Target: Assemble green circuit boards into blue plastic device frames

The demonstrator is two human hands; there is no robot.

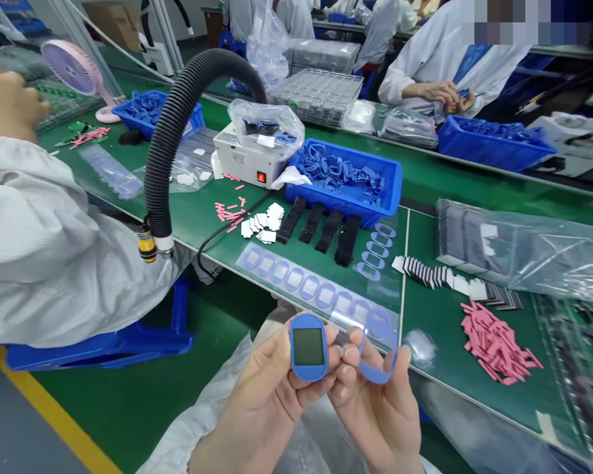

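Note:
My left hand (261, 398) is closed around a blue oval device case (309, 374) with a dark square screen facing me. Beside it, my right hand (383, 418) pinches a blue oval ring sticker (377, 376), which looks thin and has a see-through middle. The fingertips of both hands nearly meet between the two pieces. Just beyond them, a clear strip of blue oval ring stickers (293, 279) lies along the table edge, its right end partly behind my right hand. A shorter strip of such rings (375, 250) lies farther back.
A blue bin (395, 187) of blue parts stands behind several black strips (330, 227). Pink strips (497, 342) and a row of small white-and-black pads (427, 272) lie right. A black flexible hose (157, 164) arches up left, near a co-worker's white sleeve (54, 243).

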